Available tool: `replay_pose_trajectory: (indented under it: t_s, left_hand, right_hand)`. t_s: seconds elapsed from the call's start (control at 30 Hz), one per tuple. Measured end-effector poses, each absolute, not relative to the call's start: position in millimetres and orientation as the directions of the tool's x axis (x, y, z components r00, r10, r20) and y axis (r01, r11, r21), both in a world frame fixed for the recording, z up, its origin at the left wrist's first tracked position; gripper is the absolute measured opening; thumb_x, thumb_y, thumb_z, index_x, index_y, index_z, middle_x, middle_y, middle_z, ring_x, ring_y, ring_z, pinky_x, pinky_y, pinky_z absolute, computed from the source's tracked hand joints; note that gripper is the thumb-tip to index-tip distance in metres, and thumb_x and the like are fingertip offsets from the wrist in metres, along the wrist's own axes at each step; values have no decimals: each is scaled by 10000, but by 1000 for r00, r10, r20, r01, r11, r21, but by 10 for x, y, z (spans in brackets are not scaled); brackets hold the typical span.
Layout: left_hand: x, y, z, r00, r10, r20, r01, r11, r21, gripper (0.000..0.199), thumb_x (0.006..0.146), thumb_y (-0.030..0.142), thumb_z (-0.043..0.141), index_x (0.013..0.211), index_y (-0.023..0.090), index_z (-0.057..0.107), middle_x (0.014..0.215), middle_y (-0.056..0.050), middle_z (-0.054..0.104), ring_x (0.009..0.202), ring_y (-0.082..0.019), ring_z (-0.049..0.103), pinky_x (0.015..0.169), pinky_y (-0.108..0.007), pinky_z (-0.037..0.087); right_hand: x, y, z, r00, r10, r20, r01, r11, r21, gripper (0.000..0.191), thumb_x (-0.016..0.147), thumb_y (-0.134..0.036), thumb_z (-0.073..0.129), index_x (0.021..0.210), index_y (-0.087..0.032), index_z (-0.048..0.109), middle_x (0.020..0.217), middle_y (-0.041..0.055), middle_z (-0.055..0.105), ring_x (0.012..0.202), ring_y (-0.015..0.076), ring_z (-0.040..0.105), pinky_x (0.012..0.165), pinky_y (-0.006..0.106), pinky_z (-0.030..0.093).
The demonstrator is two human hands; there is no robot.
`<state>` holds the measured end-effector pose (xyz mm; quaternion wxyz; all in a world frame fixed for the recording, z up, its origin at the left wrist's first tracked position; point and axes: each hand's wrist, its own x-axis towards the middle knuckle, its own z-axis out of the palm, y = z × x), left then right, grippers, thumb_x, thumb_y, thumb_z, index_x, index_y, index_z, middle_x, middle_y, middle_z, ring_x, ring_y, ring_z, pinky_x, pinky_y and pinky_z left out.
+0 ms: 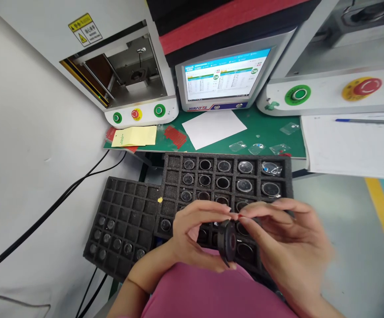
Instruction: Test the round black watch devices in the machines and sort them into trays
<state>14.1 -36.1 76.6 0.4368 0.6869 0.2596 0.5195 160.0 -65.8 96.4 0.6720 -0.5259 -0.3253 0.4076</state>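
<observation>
Head view: two bare hands meet above a foam tray, seen from over a pink-clad lap.
Left hand [192, 236]: fingers curled, thumb and forefinger pinched on the upper edge of a disc [229, 245].
Right hand [284, 243]: fingers bent toward the disc — tips at its top edge, touching the left fingertips; how firmly it grips cannot be told because of blur.
Disc: small, round, black, held on edge between both hands, just above the near rows of the tray.
Tray [170, 176]: dark foam grid under the hands; many cells hold round black parts with glassy faces.
Second tray [126, 207]: left of the tray, touching it — smaller cells, a few small round parts in its near rows.
Bench [265, 130]: green, behind the tray, bearing a white sheet [213, 128] and a yellow note [135, 136].
Monitor [223, 77]: behind the bench, screen lit with tables and green OK marks.
Cables [46, 212]: black, far left of the tray.
</observation>
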Motion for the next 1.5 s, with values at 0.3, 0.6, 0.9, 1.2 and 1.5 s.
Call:
replay_pose_trajectory:
  t_s: [0.3,0.6,0.9,1.2,1.5]
  left_hand:
    - [132,-331,808,366,763,533,-67,-550,833,633,685,556,784,1218,246,637,999,-67,724,987,-230,696,838,-328,602]
    - [149,-306,810,363,782,507,-124,-499,858,626,659,531,815,1193,238,667,1012,-63,712,935,-209,702,853,-328,603]
    - [34,-302,923,422,827,371,-56,-384,922,658,672,307,858,1273,204,612,1149,-96,726,910,-205,741,792,-280,635]
    - [47,-207,958,453,741,496,-7,-554,833,660,709,354,824,1320,243,599,1111,-116,743,935,-198,733,773,-261,625]
    - [48,-198,973,459,741,490,-40,-534,844,705,649,263,871,1304,244,611,1068,-110,751,889,-182,726,794,-275,608]
  right_hand:
    - [1615,-656,975,505,863,13,-225,147,-963,431,602,-109,828,910,-277,578,857,-16,734,714,158,676,692,303,566]
    - [1688,-610,947,301,950,-86,-340,23,-940,372,672,-165,804,949,-269,579,634,-46,690,597,132,654,609,234,551]
    - [1752,-723,1050,209,968,-140,-380,-51,-924,328,706,-156,787,896,-262,541,637,-50,678,581,116,641,577,197,537]
    - [1794,-733,1050,-125,958,-258,-579,-282,-765,376,739,-191,815,942,-277,510,663,-71,655,564,99,619,547,192,528]
    - [1831,-737,1019,-205,933,-295,-576,-358,-734,396,736,-202,820,962,-285,506,671,-82,635,559,88,592,524,186,503]
